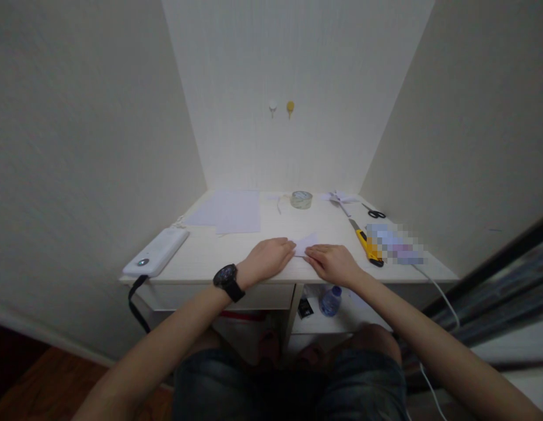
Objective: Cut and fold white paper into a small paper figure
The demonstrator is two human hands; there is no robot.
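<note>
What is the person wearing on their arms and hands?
Both arms are bare, with no sleeves and no gloves. The left hand has a chunky black watch with a round face at its wrist. The right hand wears nothing.

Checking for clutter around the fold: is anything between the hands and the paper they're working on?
Nothing visible. The left hand and right hand already rest flat on the folded paper; the utility knife lies off to the right.

On the desk [236, 257], the folded paper [307, 242] lies near the front, between the left hand [268, 259] and right hand [332, 263]. Far left lie paper sheets [230, 211], the tape roll [301, 199] far centre, scissors [374, 212] far right, the knife [365, 240] right.
</note>
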